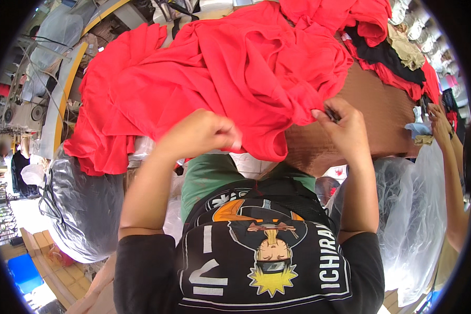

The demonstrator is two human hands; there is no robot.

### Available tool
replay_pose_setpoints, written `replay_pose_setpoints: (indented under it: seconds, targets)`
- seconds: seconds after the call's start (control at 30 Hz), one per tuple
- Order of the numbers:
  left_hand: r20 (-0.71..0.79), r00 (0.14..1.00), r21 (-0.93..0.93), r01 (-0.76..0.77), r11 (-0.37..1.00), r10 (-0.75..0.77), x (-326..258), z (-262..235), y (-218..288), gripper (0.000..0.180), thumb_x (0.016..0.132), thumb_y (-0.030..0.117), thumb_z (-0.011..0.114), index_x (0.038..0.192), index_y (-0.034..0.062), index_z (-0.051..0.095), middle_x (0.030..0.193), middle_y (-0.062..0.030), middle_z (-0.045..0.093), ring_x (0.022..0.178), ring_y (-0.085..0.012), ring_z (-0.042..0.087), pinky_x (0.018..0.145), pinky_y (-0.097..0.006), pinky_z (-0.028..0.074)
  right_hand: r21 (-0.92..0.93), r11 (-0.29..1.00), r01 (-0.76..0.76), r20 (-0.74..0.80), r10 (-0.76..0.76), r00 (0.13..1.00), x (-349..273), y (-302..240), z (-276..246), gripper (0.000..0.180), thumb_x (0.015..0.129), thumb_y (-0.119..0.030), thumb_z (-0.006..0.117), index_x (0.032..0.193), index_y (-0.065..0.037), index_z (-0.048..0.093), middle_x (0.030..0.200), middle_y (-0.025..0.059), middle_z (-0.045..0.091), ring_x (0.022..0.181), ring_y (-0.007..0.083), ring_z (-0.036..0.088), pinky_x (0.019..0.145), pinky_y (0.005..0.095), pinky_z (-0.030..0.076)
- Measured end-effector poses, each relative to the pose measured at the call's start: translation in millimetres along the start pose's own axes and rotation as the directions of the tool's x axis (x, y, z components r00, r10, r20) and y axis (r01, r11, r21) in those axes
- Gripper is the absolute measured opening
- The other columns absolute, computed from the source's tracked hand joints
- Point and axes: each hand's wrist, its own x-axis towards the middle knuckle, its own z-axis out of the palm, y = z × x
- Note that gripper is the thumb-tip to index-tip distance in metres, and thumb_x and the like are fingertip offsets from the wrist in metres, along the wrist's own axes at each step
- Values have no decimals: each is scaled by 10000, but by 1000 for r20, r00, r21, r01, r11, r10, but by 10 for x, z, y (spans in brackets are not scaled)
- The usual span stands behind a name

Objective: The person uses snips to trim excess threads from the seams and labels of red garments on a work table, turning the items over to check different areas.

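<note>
A large heap of red cloth garments (193,73) spreads over the table before me. My right hand (345,128) is closed around a small dark tool (331,114), mostly hidden by the fingers. Its fingertips touch the bunched edge of the red fabric, which looks pinched there. My left hand (209,132) is over the near part of the cloth, with fingers bent inward and smeared by motion. Whether it holds anything does not show. A rounded red fabric edge (275,146) hangs at the table's front between my hands.
The brown tabletop (377,104) shows at right. Black cloth (382,55) and a beige piece (405,48) lie at the far right. Plastic-wrapped bundles (83,209) flank me. Another person's hand (439,124) appears at the right edge. A sewing machine (29,112) is at left.
</note>
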Motion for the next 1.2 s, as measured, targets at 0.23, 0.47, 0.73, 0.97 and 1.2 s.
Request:
replay_pose_setpoints:
  seconds: [0.23, 0.47, 0.73, 0.97, 1.2]
  targets:
    - [-136, 847, 422, -420, 804, 514, -54, -442, 510, 283, 862, 229, 675, 1067, 35, 680, 960, -115, 707, 900, -193, 681, 815, -300, 526, 483, 823, -299, 220, 216, 951, 38, -136, -156, 188, 845, -181, 737, 842, -30, 626, 621, -40, 490, 480, 36, 409, 456, 212, 307]
    - [11, 856, 481, -457, 748, 517, 501, -554, 1022, 203, 841, 190, 679, 905, 13, 601, 836, -78, 628, 803, -202, 629, 747, -308, 495, 779, 625, 47, -147, 110, 983, 157, -641, -793, 155, 942, -228, 597, 925, -75, 613, 490, -40, 443, 403, 37, 343, 423, 209, 233]
    - [-16, 679, 412, -664, 623, 734, 573, -347, 991, 406, 850, 225, 673, 1196, 32, 588, 1170, -148, 617, 1080, -309, 599, 952, -371, 461, 788, 615, 25, -130, 127, 983, 279, -843, -966, 187, 966, -279, 558, 905, -104, 581, 460, -46, 421, 383, 38, 325, 413, 209, 210]
    - [112, 956, 820, -243, 518, 271, 400, -742, 1060, 378, 824, 427, 640, 912, 62, 687, 820, -202, 654, 915, -330, 635, 952, -513, 389, 769, 555, 316, -351, -46, 935, 273, -562, -1592, 213, 988, -277, 509, 951, -81, 584, 445, -71, 357, 395, 39, 296, 423, 212, 219]
    - [-496, 614, 860, 446, 249, 614, 68, -919, 1259, 452, 817, 390, 680, 1150, 93, 611, 1172, -77, 617, 1166, -224, 526, 1036, -680, 224, 615, 743, 266, -380, -17, 925, 774, -318, -1821, 171, 941, -227, 616, 1015, -74, 634, 565, -76, 458, 426, 29, 308, 421, 193, 219]
